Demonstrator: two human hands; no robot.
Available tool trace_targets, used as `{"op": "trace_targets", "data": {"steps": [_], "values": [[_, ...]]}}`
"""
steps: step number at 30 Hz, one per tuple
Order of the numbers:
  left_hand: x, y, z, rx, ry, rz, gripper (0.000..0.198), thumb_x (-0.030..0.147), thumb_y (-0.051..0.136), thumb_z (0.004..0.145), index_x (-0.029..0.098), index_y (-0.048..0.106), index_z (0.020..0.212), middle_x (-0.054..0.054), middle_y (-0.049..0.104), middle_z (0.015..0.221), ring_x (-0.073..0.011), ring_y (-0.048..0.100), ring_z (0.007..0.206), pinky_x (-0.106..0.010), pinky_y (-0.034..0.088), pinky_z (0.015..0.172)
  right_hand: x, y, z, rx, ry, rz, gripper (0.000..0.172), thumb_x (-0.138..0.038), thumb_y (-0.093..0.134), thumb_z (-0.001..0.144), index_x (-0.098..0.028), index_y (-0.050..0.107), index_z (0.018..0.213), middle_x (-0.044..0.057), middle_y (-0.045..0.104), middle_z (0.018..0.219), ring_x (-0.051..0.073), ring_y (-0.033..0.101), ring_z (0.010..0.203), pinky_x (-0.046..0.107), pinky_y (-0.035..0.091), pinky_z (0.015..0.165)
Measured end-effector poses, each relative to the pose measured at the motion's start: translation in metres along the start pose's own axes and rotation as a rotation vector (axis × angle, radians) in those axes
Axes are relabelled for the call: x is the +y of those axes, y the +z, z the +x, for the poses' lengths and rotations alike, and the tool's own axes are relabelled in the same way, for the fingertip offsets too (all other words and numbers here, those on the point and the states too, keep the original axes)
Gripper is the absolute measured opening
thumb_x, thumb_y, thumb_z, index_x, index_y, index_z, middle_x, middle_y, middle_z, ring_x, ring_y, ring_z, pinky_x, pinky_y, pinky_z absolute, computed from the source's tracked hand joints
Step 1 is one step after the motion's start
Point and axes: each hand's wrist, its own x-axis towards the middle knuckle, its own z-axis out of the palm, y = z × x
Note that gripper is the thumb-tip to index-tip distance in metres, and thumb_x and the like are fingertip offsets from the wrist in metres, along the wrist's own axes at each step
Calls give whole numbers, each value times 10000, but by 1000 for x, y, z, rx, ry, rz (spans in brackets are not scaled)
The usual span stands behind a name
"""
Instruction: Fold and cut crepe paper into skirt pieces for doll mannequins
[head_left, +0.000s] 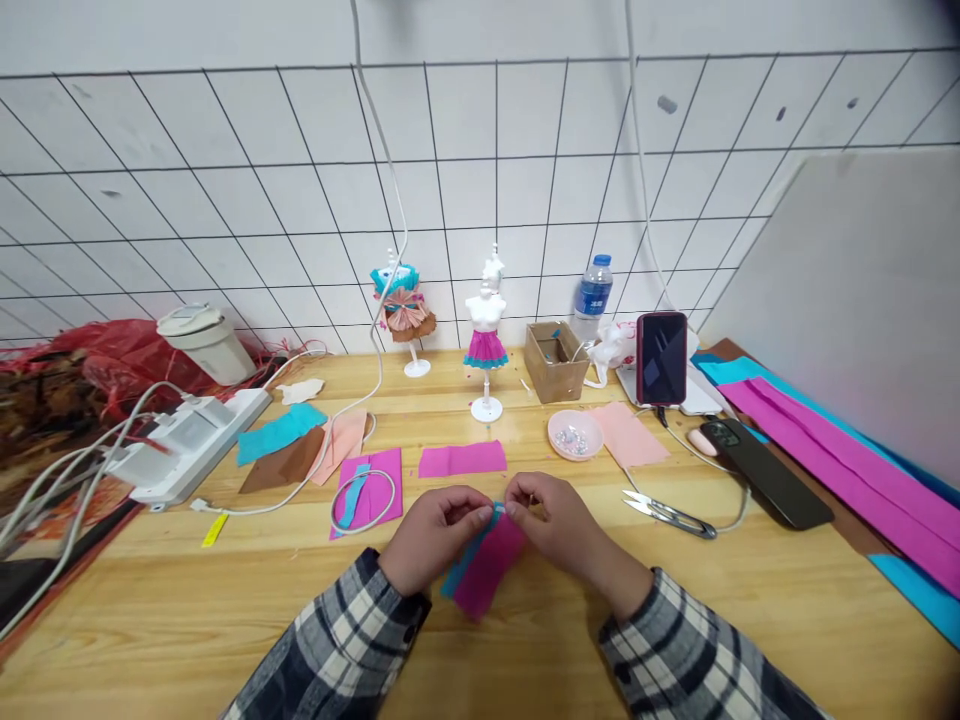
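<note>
My left hand point(442, 530) and my right hand point(553, 518) meet over the front middle of the table. Thumbs and fingertips of both pinch the top end of a magenta crepe paper piece point(491, 570) with a blue strip along its left side. Its lower end hangs towards me. Just beyond lies a flat magenta strip point(463, 459). Left of my left hand, a magenta square point(386, 465) has a blue scrap and a looped white cable on it. Behind stands a small white dress form point(486, 315) in a magenta skirt with a blue hem.
A second dress form point(405, 305) wears ruffles. To the right are a pink dish of beads point(575, 435), thread snips point(670, 513), a black phone point(765, 470) and long paper strips point(840, 460). A power strip point(202, 440) and cables lie left. A cardboard box point(556, 362) stands behind.
</note>
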Motion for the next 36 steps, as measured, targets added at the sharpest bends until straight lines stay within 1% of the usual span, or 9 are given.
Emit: {"op": "trace_targets", "data": {"steps": [8,9,12,14,16,19,23,28,36], "values": [[-1,-2,-3,-36,18,51,249,388,640,753,147,705,750,-61,712,751,-185,621,735,-276,482,696,-2,3,-1,-1,-62,-43,78,-190,549,789,-182,590,723,-26,576,673,125,518,653,233,392,627],[-2,-3,-2,-35,8,35,254,393,640,752,147,704,740,-58,708,741,-184,620,729,-276,481,693,-2,3,-1,48,-77,-54,47,-202,562,788,-184,602,770,-14,597,720,133,526,680,244,406,649],[-4,-3,0,32,-25,-16,270,407,656,734,140,695,720,-48,690,711,-172,607,697,-271,474,677,-6,1,-4,275,-173,-164,145,-233,596,798,-182,619,932,40,629,880,174,539,807,302,421,748],[-6,-3,1,94,-38,-30,279,414,666,723,136,691,715,-45,680,698,-169,601,688,-271,471,675,-11,1,-8,335,-246,-250,122,-240,562,846,-191,634,931,51,628,866,187,537,827,318,412,760],[-5,-2,1,119,-44,-24,283,416,661,727,135,692,706,-43,674,683,-169,598,681,-271,471,672,-17,3,-13,297,-291,-323,148,-234,510,892,-204,655,883,46,627,807,186,534,795,317,404,736],[-2,-1,-2,128,-39,6,284,409,636,752,138,698,693,-42,677,674,-168,599,677,-270,473,673,-22,9,-17,240,-266,-384,196,-227,481,917,-207,675,898,51,638,800,184,543,783,312,405,730],[1,2,-6,153,-2,70,264,399,623,760,158,714,703,-43,704,696,-182,623,697,-272,488,674,-20,14,-18,240,-180,-329,175,-225,511,901,-214,686,913,45,655,825,169,575,803,281,420,740],[-3,7,-7,185,81,190,244,380,591,796,187,740,786,-52,740,785,-207,662,771,-291,511,712,-17,12,-16,201,-116,-277,149,-255,550,877,-234,697,875,13,663,769,146,589,730,255,414,667],[-3,8,-11,230,210,466,188,300,578,823,209,740,796,-36,746,804,-205,675,780,-303,510,726,-21,13,-19,154,-186,-563,210,-255,479,907,-208,661,814,31,669,754,157,587,712,268,343,622]]}}
